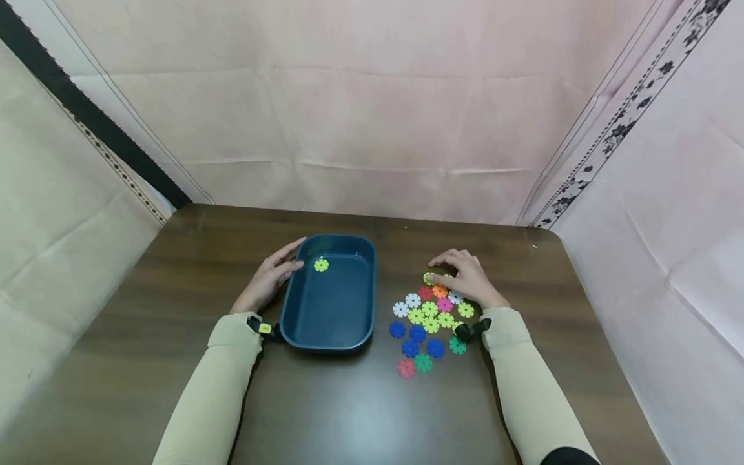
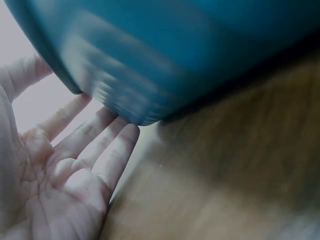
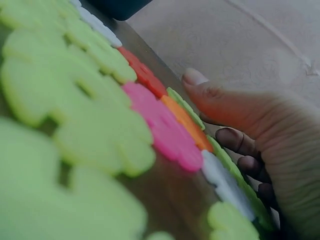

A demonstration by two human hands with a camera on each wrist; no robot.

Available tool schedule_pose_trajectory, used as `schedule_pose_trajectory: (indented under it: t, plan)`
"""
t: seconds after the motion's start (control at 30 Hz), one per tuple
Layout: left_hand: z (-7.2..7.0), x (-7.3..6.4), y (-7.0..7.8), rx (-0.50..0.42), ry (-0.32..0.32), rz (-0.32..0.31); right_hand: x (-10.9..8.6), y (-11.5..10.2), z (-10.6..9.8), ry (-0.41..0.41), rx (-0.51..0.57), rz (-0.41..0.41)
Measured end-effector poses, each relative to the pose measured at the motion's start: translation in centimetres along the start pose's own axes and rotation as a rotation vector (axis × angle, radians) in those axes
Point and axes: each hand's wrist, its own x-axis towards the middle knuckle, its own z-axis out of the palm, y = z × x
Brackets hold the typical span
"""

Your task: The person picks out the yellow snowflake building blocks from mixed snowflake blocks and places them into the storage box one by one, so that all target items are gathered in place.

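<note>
A dark blue rectangular tray (image 1: 329, 310) stands on the table with one yellow-green flower-shaped disc (image 1: 321, 265) inside. My left hand (image 1: 270, 278) rests at its far left corner, thumb at the rim. In the left wrist view the fairly straight fingers (image 2: 107, 145) touch the tray's outer wall. To the tray's right lies a group of notched plastic discs. My right hand (image 1: 467, 278) is over the group's far end, thumb and forefinger apart. Its thumb overlaps a yellow-green disc (image 1: 427, 278); beside that one lie an orange disc (image 3: 186, 122) and a pink disc (image 3: 162, 125).
Blue discs (image 1: 435, 349), green discs (image 1: 423, 362) and a red disc (image 1: 406, 368) lie at the group's near side. White discs (image 1: 400, 309) are on its left. The brown table (image 1: 314, 413) meets pale cloth walls (image 1: 372, 129) at the back and sides.
</note>
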Motion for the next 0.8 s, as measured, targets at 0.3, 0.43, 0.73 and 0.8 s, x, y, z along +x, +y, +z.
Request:
schedule_pose_trajectory:
  t: [0.3, 0.43, 0.73, 0.8]
  plan:
    - [-0.1, 0.4, 0.3, -0.059, -0.030, 0.038, 0.8, 0.0, 0.0, 0.012, -0.015, -0.028]
    - [0.1, 0.6, 0.5, -0.107, -0.033, 0.045, 1.0, 0.0, -0.3, 0.020, -0.007, -0.028]
    - [0.2, -0.2, 1.5, -0.134, -0.059, 0.034, 0.6, -0.4, 0.1, 0.010, 0.000, 0.019]
    - [0.3, -0.5, 1.9, -0.130, -0.061, 0.036, 0.6, -0.5, 0.2, 0.011, 0.001, 0.027]
